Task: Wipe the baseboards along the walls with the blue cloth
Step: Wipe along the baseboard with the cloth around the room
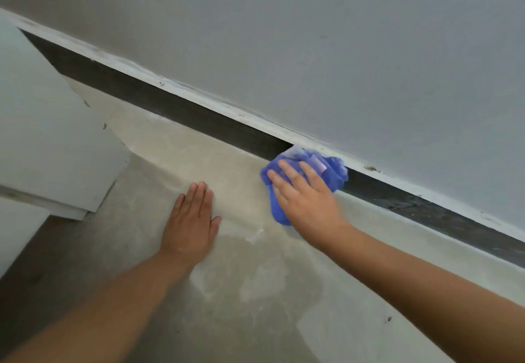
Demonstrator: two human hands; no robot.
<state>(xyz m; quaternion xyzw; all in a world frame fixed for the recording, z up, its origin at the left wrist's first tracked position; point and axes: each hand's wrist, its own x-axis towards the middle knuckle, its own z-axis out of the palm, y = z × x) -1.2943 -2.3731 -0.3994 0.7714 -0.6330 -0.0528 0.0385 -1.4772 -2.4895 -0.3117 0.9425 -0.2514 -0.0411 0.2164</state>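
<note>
A dark baseboard [181, 108] with a white painted top edge runs diagonally from upper left to lower right under a grey wall. The blue cloth [332, 170] is bunched against the baseboard near the middle of the frame, with part of it trailing onto the floor. My right hand [304, 195] lies on top of the cloth with straight fingers, pressing it to the baseboard. My left hand [193, 220] rests flat on the pale floor to the left of the cloth, fingers straight and together, holding nothing.
White boards or panels [54, 146] lie stacked at the left, covering the baseboard's far end. The dusty concrete floor [255, 291] stretches from my arms to the wall. The grey wall [341, 50] fills the upper frame.
</note>
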